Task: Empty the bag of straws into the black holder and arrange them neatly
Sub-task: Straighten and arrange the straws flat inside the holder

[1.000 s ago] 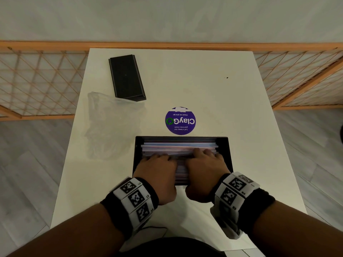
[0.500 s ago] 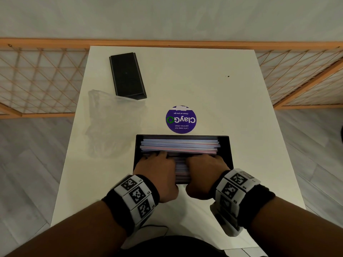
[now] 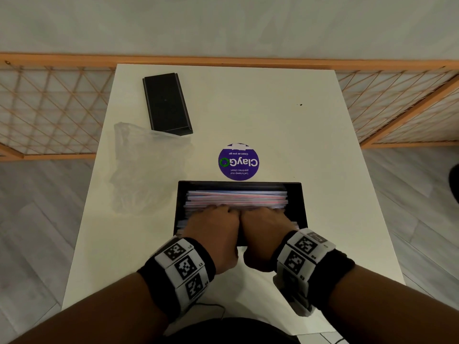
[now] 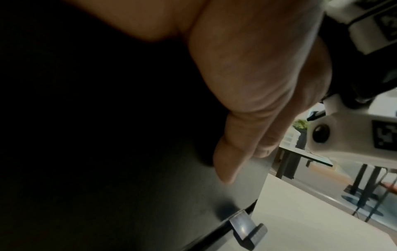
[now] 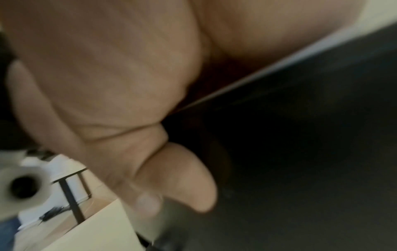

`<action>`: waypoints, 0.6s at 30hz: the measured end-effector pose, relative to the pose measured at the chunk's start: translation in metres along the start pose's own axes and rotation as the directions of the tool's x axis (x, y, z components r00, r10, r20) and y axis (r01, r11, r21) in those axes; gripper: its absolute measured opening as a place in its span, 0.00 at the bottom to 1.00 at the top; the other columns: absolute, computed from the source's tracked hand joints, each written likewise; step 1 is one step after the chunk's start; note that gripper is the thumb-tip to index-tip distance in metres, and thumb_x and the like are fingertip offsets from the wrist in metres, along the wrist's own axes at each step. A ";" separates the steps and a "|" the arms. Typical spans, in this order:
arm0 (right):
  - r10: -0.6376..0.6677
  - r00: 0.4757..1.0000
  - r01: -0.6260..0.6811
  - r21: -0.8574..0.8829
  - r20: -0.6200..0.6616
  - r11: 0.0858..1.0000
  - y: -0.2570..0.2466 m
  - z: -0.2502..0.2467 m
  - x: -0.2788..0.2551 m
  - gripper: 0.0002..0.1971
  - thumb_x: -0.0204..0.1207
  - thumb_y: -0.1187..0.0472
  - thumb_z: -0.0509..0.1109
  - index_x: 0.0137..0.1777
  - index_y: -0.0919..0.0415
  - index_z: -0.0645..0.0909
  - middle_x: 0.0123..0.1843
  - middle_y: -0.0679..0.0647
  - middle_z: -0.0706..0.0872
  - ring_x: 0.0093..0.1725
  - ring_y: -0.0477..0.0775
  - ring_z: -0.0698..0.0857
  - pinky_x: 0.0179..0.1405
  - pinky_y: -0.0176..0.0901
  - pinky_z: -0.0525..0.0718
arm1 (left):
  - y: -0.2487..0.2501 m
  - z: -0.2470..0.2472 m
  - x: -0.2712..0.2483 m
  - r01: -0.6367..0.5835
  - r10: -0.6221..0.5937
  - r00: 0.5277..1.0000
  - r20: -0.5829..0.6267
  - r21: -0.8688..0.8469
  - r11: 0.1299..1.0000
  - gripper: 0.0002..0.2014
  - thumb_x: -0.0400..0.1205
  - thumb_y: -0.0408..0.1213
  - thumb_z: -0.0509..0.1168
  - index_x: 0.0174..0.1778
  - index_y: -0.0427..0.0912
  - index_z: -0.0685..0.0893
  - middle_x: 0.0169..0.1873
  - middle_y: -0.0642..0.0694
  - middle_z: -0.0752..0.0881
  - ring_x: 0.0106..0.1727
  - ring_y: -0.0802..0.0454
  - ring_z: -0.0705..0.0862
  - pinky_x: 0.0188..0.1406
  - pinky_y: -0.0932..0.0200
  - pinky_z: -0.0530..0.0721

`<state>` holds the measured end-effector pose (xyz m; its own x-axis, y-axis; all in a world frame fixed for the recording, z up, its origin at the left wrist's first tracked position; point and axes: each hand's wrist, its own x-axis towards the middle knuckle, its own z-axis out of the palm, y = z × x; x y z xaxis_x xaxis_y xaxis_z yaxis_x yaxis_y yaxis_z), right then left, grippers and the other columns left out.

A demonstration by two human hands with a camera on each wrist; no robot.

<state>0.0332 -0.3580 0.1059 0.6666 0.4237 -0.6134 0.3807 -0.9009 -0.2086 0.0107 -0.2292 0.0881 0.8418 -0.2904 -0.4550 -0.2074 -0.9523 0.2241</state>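
The black holder (image 3: 296, 202) stands open on the near middle of the white table (image 3: 285, 120). Striped straws (image 3: 236, 197) lie crosswise in it, filling it. My left hand (image 3: 213, 224) and right hand (image 3: 263, 223) sit side by side, touching, over the near half of the pile. Their fingers curl down onto the near straws and the fingertips are hidden. In the left wrist view my left thumb (image 4: 227, 166) lies on the outside of the holder's front wall (image 4: 171, 195). In the right wrist view my right thumb (image 5: 193, 178) rests on that dark wall (image 5: 300, 135) too.
An empty clear plastic bag (image 3: 149, 175) lies flat to the left of the holder. A black lid (image 3: 166, 103) lies at the back left. A round purple sticker (image 3: 238, 162) is stuck just beyond the holder. An orange lattice railing (image 3: 49, 108) runs behind the table.
Both hands have slid together until they touch, and their fingers have drawn back toward the near wall. More of the far straws now shows.
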 end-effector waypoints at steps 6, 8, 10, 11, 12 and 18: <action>0.032 0.999 -0.032 -0.007 -0.028 0.999 -0.001 0.008 0.002 0.23 0.64 0.54 0.73 0.62 0.48 0.82 0.62 0.52 0.78 0.63 0.60 0.77 0.67 0.56 0.75 | -0.001 0.010 -0.004 0.001 -0.001 1.000 0.015 0.055 0.999 0.24 0.78 0.48 0.68 0.71 0.52 0.75 0.66 0.50 0.77 0.69 0.46 0.77 0.68 0.49 0.76; 0.039 0.999 -0.039 -0.010 -0.023 0.999 0.000 0.005 0.005 0.20 0.63 0.52 0.72 0.57 0.49 0.84 0.58 0.52 0.82 0.59 0.59 0.81 0.62 0.52 0.80 | -0.001 0.010 -0.002 0.011 -0.011 1.000 0.015 0.037 0.999 0.23 0.77 0.48 0.68 0.69 0.53 0.77 0.65 0.50 0.79 0.67 0.47 0.80 0.67 0.50 0.78; 0.066 0.998 -0.067 -0.016 -0.018 0.998 0.004 0.003 0.004 0.15 0.62 0.51 0.71 0.50 0.50 0.83 0.50 0.50 0.87 0.53 0.58 0.86 0.57 0.49 0.84 | -0.003 0.009 -0.004 0.042 -0.043 0.999 0.017 0.052 0.998 0.22 0.76 0.50 0.67 0.67 0.52 0.78 0.65 0.49 0.80 0.67 0.46 0.81 0.66 0.50 0.78; 0.089 0.996 -0.089 -0.016 -0.006 0.996 0.007 0.004 0.002 0.14 0.63 0.50 0.70 0.48 0.50 0.82 0.47 0.49 0.87 0.50 0.57 0.87 0.55 0.48 0.85 | -0.005 0.009 -0.006 0.056 -0.057 0.998 0.018 0.078 0.995 0.22 0.76 0.52 0.67 0.66 0.52 0.79 0.65 0.48 0.79 0.67 0.45 0.80 0.66 0.49 0.78; 0.108 0.994 -0.108 -0.017 0.003 0.994 0.009 0.005 0.001 0.12 0.63 0.50 0.70 0.47 0.50 0.81 0.44 0.48 0.86 0.49 0.56 0.87 0.55 0.47 0.85 | -0.006 0.009 -0.006 0.068 -0.071 0.997 0.021 0.104 0.992 0.22 0.76 0.54 0.67 0.65 0.52 0.79 0.65 0.48 0.77 0.68 0.44 0.78 0.65 0.48 0.78; 0.055 0.998 -0.055 0.002 0.033 0.998 0.004 0.006 0.003 0.11 0.65 0.54 0.71 0.48 0.51 0.80 0.48 0.50 0.88 0.49 0.57 0.88 0.53 0.49 0.87 | -0.001 0.007 -0.001 -0.026 0.026 0.999 0.041 0.010 1.000 0.26 0.73 0.53 0.71 0.67 0.53 0.79 0.65 0.50 0.78 0.67 0.46 0.79 0.65 0.49 0.79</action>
<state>0.0328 -0.3610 0.0985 0.6650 0.3698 -0.6489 0.3419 -0.9232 -0.1756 0.0064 -0.2282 0.0821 0.8153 -0.3184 -0.4837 -0.2345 -0.9453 0.2269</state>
